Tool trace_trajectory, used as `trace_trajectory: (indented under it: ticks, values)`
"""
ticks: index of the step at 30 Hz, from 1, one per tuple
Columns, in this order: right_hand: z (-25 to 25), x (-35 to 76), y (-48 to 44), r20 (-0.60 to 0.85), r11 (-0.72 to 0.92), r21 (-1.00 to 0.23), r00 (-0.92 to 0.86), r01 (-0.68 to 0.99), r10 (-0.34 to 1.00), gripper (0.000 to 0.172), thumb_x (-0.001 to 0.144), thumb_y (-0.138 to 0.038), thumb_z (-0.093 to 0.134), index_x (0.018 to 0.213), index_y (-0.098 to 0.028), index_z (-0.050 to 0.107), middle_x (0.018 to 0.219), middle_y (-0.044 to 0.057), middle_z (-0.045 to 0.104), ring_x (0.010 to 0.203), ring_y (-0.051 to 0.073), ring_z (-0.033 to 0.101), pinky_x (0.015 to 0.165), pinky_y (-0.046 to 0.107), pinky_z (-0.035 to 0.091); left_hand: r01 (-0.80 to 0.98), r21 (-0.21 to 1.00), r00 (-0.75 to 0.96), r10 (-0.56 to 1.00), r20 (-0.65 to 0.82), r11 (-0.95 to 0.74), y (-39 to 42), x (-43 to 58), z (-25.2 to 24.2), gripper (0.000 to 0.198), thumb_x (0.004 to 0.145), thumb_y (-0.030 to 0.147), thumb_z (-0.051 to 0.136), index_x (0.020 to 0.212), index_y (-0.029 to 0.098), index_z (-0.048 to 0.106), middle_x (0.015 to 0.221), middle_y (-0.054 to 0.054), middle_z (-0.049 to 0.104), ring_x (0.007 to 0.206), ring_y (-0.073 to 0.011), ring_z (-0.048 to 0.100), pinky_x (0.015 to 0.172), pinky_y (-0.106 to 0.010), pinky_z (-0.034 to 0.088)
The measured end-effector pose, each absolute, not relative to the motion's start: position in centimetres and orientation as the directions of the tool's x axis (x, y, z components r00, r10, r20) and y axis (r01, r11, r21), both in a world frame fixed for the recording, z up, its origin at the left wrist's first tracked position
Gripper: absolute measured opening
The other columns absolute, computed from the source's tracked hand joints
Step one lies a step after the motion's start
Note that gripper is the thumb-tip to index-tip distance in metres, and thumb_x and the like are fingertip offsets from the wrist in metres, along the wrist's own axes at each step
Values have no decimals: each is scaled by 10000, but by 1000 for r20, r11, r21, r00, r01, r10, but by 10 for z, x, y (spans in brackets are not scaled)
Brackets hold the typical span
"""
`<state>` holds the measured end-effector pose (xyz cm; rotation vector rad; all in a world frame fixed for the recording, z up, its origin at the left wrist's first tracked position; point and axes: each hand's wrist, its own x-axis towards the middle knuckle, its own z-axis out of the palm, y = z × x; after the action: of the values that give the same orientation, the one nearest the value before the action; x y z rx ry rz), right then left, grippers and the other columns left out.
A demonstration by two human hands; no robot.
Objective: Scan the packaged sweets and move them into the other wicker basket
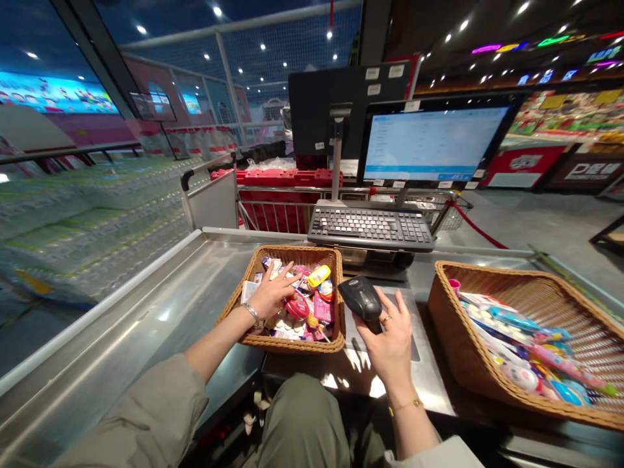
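My left hand point(275, 290) reaches over a wicker basket point(234, 316) full of small packaged sweets and toys. Its fingers are stretched out and spread, close to a round red package point(297, 307). A yellow package point(319, 276) and a pink packet point(323, 307) lie farther right in the same basket. With my right hand point(390, 335) I grip a black handheld barcode scanner point(361, 298) by its handle. The scanner head is raised just right of the basket and points left. The handle is partly hidden by my fingers.
A larger wicker basket point(453, 344) with bagged toys stands on the right. Behind the metal counter point(180, 312) are a keyboard point(370, 224), a lit monitor point(433, 143) and a shopping cart point(273, 214). Stacked bottle packs point(97, 227) stand at the left.
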<state>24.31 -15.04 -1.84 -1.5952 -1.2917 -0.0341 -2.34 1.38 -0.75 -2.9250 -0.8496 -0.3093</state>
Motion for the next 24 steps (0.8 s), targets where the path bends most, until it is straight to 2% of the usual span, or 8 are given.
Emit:
trace_trajectory:
  ticks: [6,9,14,17,21,24]
  values:
    - [-19,245,-149,571,113,-683,432,722,698,255,793,-445,660,898,-227,736,1310,80,632,1402,358,358,1079,601,353,578,-17,814,575,83,-816,11,-31,-3,270,739,133,682,975,264,692,1501,-50,476,1491,-337,188,1122,-698,-125]
    - [-19,247,-148,573,119,-683,428,721,699,259,798,-447,654,905,-225,736,1310,83,632,1405,353,356,1083,598,355,628,-24,778,628,4,-778,9,-34,0,360,742,178,706,1080,302,690,1522,-51,446,1485,-349,201,1106,-711,-129]
    - [-21,248,-149,593,140,-676,420,724,687,248,799,-436,657,891,-220,733,1303,86,635,1407,354,355,1084,602,356,710,-66,695,713,-90,-701,0,-43,4,582,720,189,708,1265,369,615,1586,-50,333,1496,-369,137,1103,-730,-75]
    - [-21,248,-149,599,145,-676,423,723,680,240,800,-431,658,877,-216,731,1302,90,636,1405,354,359,1087,600,355,771,-96,623,777,-95,-630,-9,-45,3,682,704,332,735,1359,316,545,1615,-96,247,1496,-402,84,1102,-739,-53]
    - [-20,247,-149,612,162,-671,418,723,672,240,804,-426,656,873,-210,734,1290,99,643,1403,346,367,1089,579,365,816,-110,553,822,-135,-567,-16,-38,-4,1008,598,643,739,1451,199,436,1629,-178,121,1475,-476,-23,1066,-777,-68]
    - [-20,246,-148,615,164,-666,411,727,673,249,805,-432,654,872,-205,733,1289,104,643,1406,347,362,1089,581,367,811,-120,548,815,-187,-573,-16,-29,-10,1115,558,717,717,1471,160,401,1627,-197,88,1466,-496,-58,1041,-789,-110]
